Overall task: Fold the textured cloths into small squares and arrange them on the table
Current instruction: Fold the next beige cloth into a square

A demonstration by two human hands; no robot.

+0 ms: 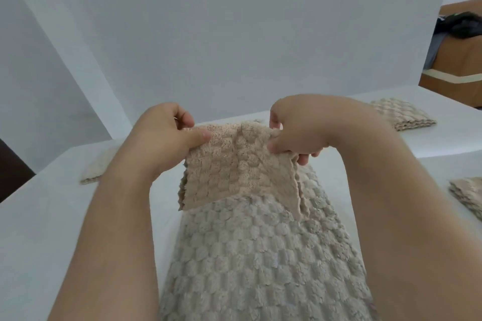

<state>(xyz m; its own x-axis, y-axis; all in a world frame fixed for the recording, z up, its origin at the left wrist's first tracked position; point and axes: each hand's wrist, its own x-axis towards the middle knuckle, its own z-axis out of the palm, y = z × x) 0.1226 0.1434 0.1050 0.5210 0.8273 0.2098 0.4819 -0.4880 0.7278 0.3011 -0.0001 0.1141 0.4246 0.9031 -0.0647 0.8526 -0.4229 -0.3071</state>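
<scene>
A beige textured cloth (234, 177) hangs folded in the air above the table's middle. My left hand (167, 138) pinches its upper left corner between thumb and fingers. My right hand (294, 135) grips its upper right corner. Below it a grey-beige textured cloth (260, 255) lies spread flat on the white table (52, 229), running toward me. Folded cloth squares rest at the far right (401, 113), at the right edge (469, 195), and at the left (95, 168), the last partly hidden by my left forearm.
White walls stand behind the table. Past its far right corner is a brown cardboard box (459, 65) with dark clothing (461, 25) on top. A dark object (10, 172) sits off the table's left edge.
</scene>
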